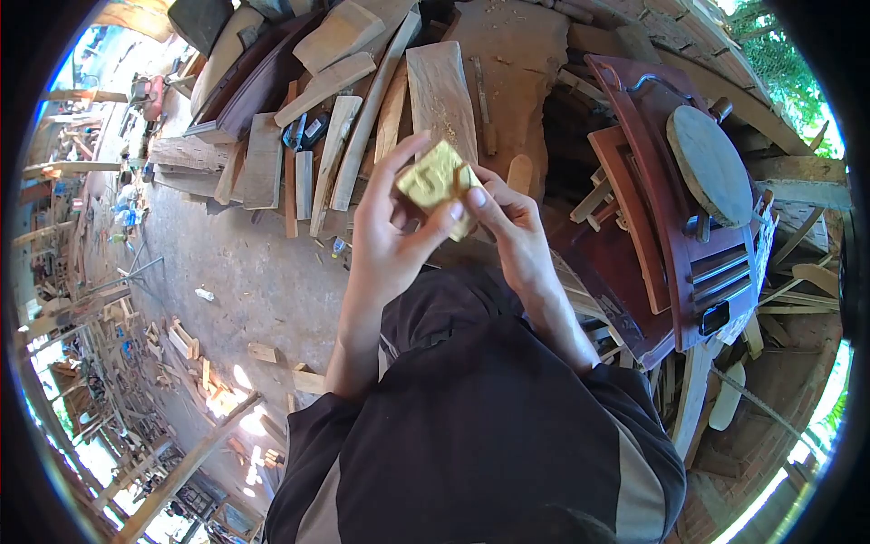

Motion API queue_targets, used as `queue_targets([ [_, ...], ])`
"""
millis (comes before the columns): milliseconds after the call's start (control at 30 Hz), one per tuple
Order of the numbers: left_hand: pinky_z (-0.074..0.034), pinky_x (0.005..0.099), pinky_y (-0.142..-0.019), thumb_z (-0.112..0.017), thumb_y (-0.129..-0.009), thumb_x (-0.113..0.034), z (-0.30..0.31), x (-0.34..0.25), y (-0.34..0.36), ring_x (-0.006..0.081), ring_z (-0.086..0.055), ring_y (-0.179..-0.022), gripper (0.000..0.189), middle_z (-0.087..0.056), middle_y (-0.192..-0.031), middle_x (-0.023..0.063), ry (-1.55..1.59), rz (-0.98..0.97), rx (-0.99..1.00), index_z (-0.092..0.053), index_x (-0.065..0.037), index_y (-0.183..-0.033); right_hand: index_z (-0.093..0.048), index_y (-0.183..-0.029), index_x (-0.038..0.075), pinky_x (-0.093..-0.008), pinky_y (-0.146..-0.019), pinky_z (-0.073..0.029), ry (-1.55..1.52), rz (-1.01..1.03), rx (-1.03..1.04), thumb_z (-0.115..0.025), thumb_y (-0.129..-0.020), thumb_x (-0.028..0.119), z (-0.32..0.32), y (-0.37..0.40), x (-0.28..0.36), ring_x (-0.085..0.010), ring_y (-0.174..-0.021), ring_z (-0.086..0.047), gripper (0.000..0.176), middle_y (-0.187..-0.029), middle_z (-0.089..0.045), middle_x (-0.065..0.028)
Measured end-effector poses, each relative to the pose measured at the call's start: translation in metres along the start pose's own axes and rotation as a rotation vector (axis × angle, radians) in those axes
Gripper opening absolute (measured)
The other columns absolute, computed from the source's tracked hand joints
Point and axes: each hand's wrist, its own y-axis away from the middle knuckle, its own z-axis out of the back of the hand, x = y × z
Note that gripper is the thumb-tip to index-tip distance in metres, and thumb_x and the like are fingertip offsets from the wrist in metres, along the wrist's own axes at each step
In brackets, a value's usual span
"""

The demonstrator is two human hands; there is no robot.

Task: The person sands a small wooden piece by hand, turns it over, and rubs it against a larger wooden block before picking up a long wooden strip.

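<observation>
Both of my hands hold a small yellow, gold-toned block (433, 176) up in front of my chest. Its surface looks uneven, with a dark notch or mark near the right side; I cannot make out its exact kind. My left hand (385, 231) grips it from the left and below, thumb across the lower face and fingers behind. On the right edge, my right hand (512, 222) pinches it between thumb and fingers. Behind the block lies a wide pale board (441, 86) with wood shavings on it.
Several wood offcuts (349, 150) lean and lie beyond my left hand, with a blue-and-black tool (308, 132) among them. Dark red furniture panels (652, 199) and a round wooden disc (710, 166) stand to the right. Wood scraps (263, 352) lie on the concrete floor (237, 263).
</observation>
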Motion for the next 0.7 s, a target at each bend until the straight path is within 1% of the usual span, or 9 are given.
queue_targets([
  [33, -0.052, 0.0290, -0.097, -0.072, -0.092, 0.001, 0.002, 0.003, -0.001, 0.0153, -0.065, -0.112, 0.066, -0.065, -0.122, 0.0128, -0.001, 0.001, 0.001, -0.041, 0.002, -0.150, -0.076, -0.109, 0.001, -0.0300, -0.101, -0.042, 0.132, 0.060, 0.061, -0.072, -0.098, 0.032, 0.004, 0.000, 0.001, -0.0132, -0.124, -0.053, 0.033, -0.145, -0.055, -0.0126],
  [100, -0.053, 0.0318, -0.101, -0.068, -0.094, 0.002, 0.006, 0.007, -0.004, 0.0194, -0.064, -0.117, 0.064, -0.063, -0.127, 0.0166, 0.009, -0.019, 0.009, -0.038, 0.001, -0.151, -0.077, -0.106, 0.001, -0.0315, -0.100, -0.044, 0.138, 0.026, 0.071, -0.074, -0.097, 0.031, 0.000, 0.002, 0.010, -0.0144, -0.124, -0.053, 0.031, -0.146, -0.054, -0.0138],
  [200, -0.054, 0.0306, -0.095, -0.066, -0.098, -0.002, 0.006, 0.007, -0.004, 0.0186, -0.065, -0.114, 0.060, -0.063, -0.128, 0.0175, -0.046, -0.035, -0.014, -0.038, 0.001, -0.151, -0.076, -0.100, 0.001, -0.0334, -0.099, -0.045, 0.156, -0.014, 0.096, -0.075, -0.096, 0.030, -0.001, 0.003, 0.012, -0.0173, -0.126, -0.053, 0.029, -0.146, -0.053, -0.0143],
  [267, -0.054, 0.0304, -0.094, -0.066, -0.098, -0.004, 0.006, 0.008, -0.004, 0.0185, -0.065, -0.113, 0.059, -0.063, -0.129, 0.0179, -0.075, -0.038, -0.031, -0.038, 0.001, -0.151, -0.075, -0.098, 0.000, -0.0349, -0.103, -0.043, 0.242, 0.077, 0.135, -0.074, -0.097, 0.029, -0.002, 0.004, 0.010, -0.0203, -0.129, -0.052, 0.028, -0.145, -0.053, -0.0153],
  [367, -0.052, 0.0301, -0.097, -0.065, -0.099, -0.006, 0.005, 0.010, -0.005, 0.0186, -0.064, -0.116, 0.057, -0.063, -0.128, 0.0177, -0.170, -0.118, -0.044, -0.040, 0.002, -0.150, -0.074, -0.098, 0.000, -0.0364, -0.108, -0.040, 0.274, 0.104, 0.143, -0.071, -0.099, 0.027, -0.005, 0.005, 0.010, -0.0226, -0.131, -0.051, 0.027, -0.144, -0.054, -0.0165],
  [433, -0.054, 0.0296, -0.094, -0.070, -0.097, -0.007, 0.003, 0.008, -0.005, 0.0184, -0.066, -0.111, 0.061, -0.065, -0.124, 0.0164, -0.160, -0.054, -0.053, -0.040, 0.001, -0.149, -0.073, -0.097, 0.000, -0.0374, -0.109, -0.039, 0.263, 0.102, 0.158, -0.070, -0.100, 0.027, -0.004, 0.005, 0.010, -0.0235, -0.132, -0.051, 0.027, -0.144, -0.053, -0.0170],
  [533, -0.055, 0.0294, -0.091, -0.074, -0.093, -0.006, 0.003, 0.007, -0.006, 0.0184, -0.067, -0.108, 0.065, -0.066, -0.121, 0.0160, -0.162, -0.108, -0.023, -0.041, 0.001, -0.148, -0.072, -0.097, -0.001, -0.0393, -0.111, -0.037, 0.257, 0.097, 0.173, -0.068, -0.101, 0.026, -0.005, 0.005, 0.010, -0.0252, -0.134, -0.050, 0.027, -0.144, -0.053, -0.0176],
  [667, -0.055, 0.0294, -0.091, -0.077, -0.090, -0.004, 0.007, 0.003, -0.004, 0.0185, -0.068, -0.107, 0.068, -0.066, -0.120, 0.0164, -0.109, -0.069, -0.002, -0.041, 0.001, -0.148, -0.071, -0.100, -0.001, -0.0416, -0.113, -0.036, 0.274, 0.115, 0.165, -0.068, -0.101, 0.025, -0.007, 0.005, 0.005, -0.0282, -0.138, -0.048, 0.027, -0.146, -0.051, -0.0189],
  [700, -0.056, 0.0273, -0.086, -0.077, -0.091, -0.006, 0.007, 0.003, -0.005, 0.0162, -0.069, -0.103, 0.066, -0.068, -0.116, 0.0142, -0.128, -0.094, -0.025, -0.041, 0.000, -0.147, -0.071, -0.100, -0.001, -0.0416, -0.113, -0.036, 0.275, 0.114, 0.167, -0.068, -0.101, 0.025, -0.007, 0.005, 0.005, -0.0282, -0.138, -0.048, 0.027, -0.146, -0.051, -0.0189],
])
